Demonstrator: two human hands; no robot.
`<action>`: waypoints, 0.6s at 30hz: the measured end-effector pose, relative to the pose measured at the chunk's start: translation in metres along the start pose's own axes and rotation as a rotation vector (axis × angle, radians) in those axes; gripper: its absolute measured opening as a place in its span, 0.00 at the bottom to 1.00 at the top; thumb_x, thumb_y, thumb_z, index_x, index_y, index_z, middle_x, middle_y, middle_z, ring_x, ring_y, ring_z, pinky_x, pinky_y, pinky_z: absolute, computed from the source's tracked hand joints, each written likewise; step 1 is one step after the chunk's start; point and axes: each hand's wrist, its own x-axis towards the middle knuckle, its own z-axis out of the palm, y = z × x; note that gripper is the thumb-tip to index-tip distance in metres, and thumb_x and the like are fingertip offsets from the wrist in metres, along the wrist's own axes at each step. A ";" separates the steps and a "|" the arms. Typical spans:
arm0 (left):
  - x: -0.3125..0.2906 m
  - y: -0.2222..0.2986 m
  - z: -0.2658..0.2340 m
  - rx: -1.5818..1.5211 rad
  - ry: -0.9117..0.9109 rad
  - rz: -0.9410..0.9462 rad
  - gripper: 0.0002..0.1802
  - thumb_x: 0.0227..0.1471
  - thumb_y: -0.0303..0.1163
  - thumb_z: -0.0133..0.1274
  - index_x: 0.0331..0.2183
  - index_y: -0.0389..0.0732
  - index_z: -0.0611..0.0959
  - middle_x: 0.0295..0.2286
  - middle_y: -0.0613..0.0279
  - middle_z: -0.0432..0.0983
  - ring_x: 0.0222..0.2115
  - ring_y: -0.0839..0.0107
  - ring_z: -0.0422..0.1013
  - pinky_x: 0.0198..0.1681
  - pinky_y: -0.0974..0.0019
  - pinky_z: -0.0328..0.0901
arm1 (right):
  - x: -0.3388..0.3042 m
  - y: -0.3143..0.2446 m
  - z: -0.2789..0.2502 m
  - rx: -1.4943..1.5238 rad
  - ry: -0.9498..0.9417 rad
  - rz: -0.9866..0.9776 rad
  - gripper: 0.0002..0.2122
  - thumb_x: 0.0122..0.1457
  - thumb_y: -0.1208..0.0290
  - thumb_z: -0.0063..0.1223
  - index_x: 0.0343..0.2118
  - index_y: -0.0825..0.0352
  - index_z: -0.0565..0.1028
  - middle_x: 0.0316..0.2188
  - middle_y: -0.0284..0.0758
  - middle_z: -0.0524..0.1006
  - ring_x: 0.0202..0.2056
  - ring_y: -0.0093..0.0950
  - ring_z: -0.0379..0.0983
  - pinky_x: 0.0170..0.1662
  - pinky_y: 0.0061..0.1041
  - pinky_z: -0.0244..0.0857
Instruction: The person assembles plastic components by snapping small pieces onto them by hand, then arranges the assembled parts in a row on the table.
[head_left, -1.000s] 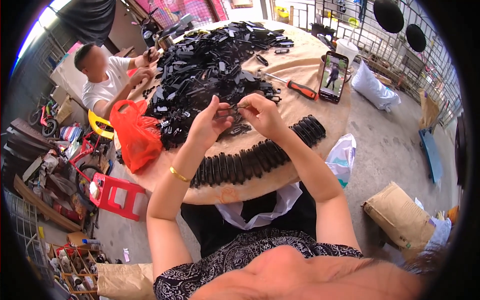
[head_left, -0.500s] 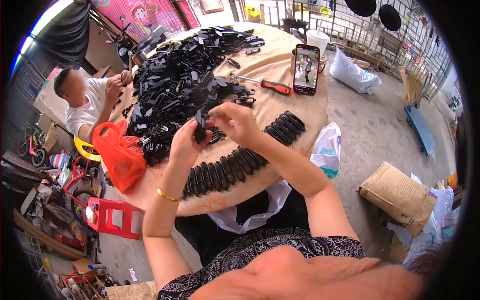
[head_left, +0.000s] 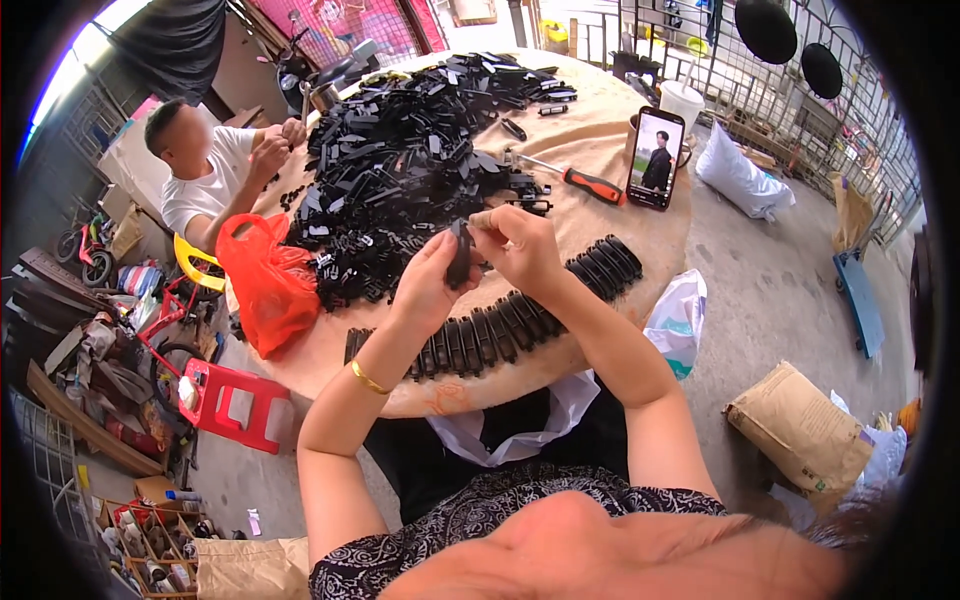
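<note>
My left hand (head_left: 432, 282) is closed round a slim black plastic part (head_left: 460, 256), held tilted above the table. Against the part's upper right side, my right hand (head_left: 522, 252) pinches its thumb and fingers together; whatever sits between those fingertips is too small to make out. Beyond both hands spreads a big heap of loose black plastic parts (head_left: 400, 165). Nearer to me, a curved row of black assembled parts (head_left: 490, 332) lies side by side, partly covered by my forearms.
The round table (head_left: 585, 135) has a tan cloth. On it are an orange-and-black screwdriver (head_left: 594, 185), a propped phone (head_left: 655, 160), a white cup (head_left: 682, 102) and a red plastic bag (head_left: 265, 290). A co-worker (head_left: 205, 165) sits at the left, hands raised by the heap. A red stool (head_left: 235, 405) stands below.
The view has shifted, so the table and heap appear further right. My right fingertips are now close against the black part, which my left hand still holds. The phone's picture has changed.
</note>
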 end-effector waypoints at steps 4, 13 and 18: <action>-0.001 -0.001 0.005 0.013 0.011 0.040 0.12 0.56 0.35 0.37 0.36 0.39 0.72 0.25 0.64 0.71 0.22 0.74 0.68 0.25 0.73 0.64 | 0.000 -0.001 -0.004 -0.153 -0.088 -0.139 0.05 0.45 0.79 0.54 0.26 0.69 0.73 0.20 0.36 0.72 0.21 0.29 0.70 0.23 0.22 0.64; -0.004 0.003 0.004 0.242 0.035 0.202 0.13 0.57 0.34 0.36 0.33 0.36 0.73 0.19 0.67 0.67 0.17 0.80 0.62 0.19 0.78 0.57 | -0.001 -0.012 0.000 -0.237 -0.237 -0.234 0.10 0.48 0.73 0.50 0.33 0.71 0.72 0.25 0.38 0.72 0.26 0.35 0.70 0.27 0.28 0.64; -0.006 0.010 -0.004 0.320 0.049 0.207 0.13 0.56 0.36 0.39 0.33 0.37 0.74 0.20 0.68 0.69 0.16 0.82 0.62 0.19 0.78 0.58 | -0.001 -0.016 0.002 -0.241 -0.302 -0.245 0.13 0.52 0.67 0.47 0.34 0.73 0.71 0.28 0.39 0.72 0.29 0.35 0.70 0.31 0.27 0.65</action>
